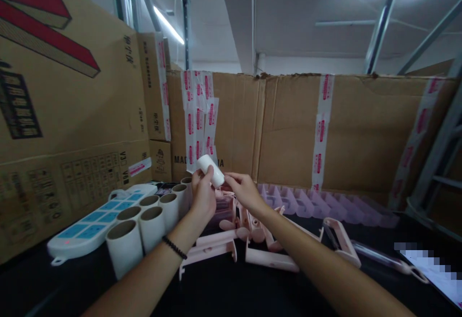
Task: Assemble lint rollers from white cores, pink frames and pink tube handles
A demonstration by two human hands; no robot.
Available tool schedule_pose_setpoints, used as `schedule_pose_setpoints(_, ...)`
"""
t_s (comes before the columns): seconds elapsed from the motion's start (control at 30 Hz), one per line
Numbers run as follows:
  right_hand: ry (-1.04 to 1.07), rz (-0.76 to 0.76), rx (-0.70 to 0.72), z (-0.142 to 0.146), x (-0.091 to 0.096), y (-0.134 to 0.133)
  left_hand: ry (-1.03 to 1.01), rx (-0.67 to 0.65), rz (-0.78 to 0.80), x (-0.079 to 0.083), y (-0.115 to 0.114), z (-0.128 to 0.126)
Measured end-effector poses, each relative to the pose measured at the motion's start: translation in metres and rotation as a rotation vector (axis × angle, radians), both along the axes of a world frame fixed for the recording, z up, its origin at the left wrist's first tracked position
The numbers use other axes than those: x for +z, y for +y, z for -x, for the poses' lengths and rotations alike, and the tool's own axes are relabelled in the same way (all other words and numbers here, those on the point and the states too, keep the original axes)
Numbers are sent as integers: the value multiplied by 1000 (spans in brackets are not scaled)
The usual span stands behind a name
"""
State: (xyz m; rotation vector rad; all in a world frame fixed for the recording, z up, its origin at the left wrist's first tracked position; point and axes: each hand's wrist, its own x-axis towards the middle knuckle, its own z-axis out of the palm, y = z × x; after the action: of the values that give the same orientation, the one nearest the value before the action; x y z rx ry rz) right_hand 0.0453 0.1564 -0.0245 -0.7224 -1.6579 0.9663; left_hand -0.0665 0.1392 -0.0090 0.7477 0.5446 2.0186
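Observation:
My left hand [205, 193] is wrapped round a white roll [212, 171], held tilted above the table with the thumb across it. At the roll's lower right end, my right hand [243, 189] pinches the edge between thumb and fingertips. Below both hands lies a pile of pale pink plastic parts [252, 223], some with rounded ends. Nearer to me are a pink bracket-like piece [209, 254] and a pink half-round piece [272, 259]. Several upright cardboard-coloured tubes [124, 245] stand left of my left forearm.
A white power strip with blue panels [97, 218] lies at the left. Purple translucent trays [317, 204] line the back. Further right are a pink frame [341, 240], a clear rod with a loop [382, 257] and a lit screen [433, 269]. Cardboard walls [288, 134] enclose the black table.

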Motion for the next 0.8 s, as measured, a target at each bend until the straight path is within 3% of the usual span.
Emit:
schedule_pose_setpoints(0.27,92,-67,46,-7,-1,8,-16,-50,-46,5,3,3)
schedule_pose_setpoints(0.8,213,80,85,1,1,6,15,5,-54,2,1,-4)
